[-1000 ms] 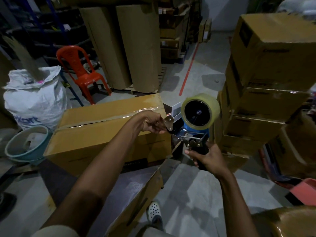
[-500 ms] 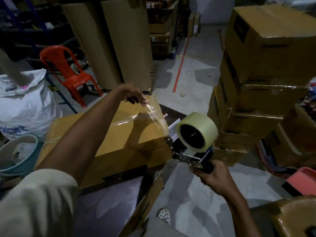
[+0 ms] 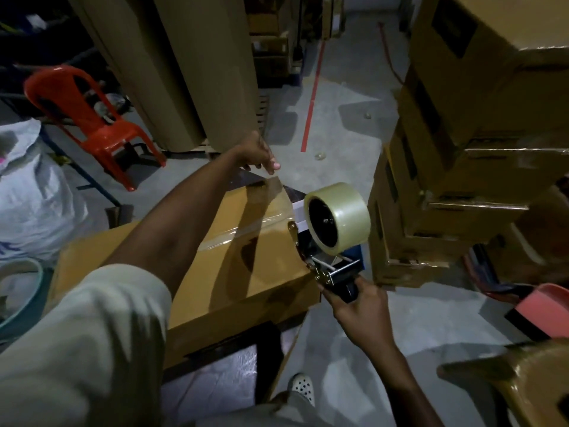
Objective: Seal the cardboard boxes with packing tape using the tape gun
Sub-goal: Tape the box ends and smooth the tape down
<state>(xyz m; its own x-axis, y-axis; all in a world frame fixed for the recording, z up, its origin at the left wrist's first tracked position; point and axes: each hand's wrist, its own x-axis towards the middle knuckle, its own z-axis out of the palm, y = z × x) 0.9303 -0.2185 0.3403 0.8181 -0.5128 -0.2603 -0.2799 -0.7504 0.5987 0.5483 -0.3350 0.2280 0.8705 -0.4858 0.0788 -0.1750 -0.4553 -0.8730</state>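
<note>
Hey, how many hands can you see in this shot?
2. The left hand pinches the pulled-out tape above the far end of the box; the right hand grips the tape gun handle. None seems hidden.

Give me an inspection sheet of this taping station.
surface: grey concrete floor; cardboard box raised on a dark stand.
job's things: tape gun with clear tape roll; tape strip stretched above the box's far corner.
clutter: white sack, teal basin, pink object at right.
hands: left hand pinches the tape strip's end; right hand grips the tape gun handle.
cables: thin orange line on the floor, maybe a cord.
surroundings: stacked boxes right, tall cardboard sheets behind, red chair.
</note>
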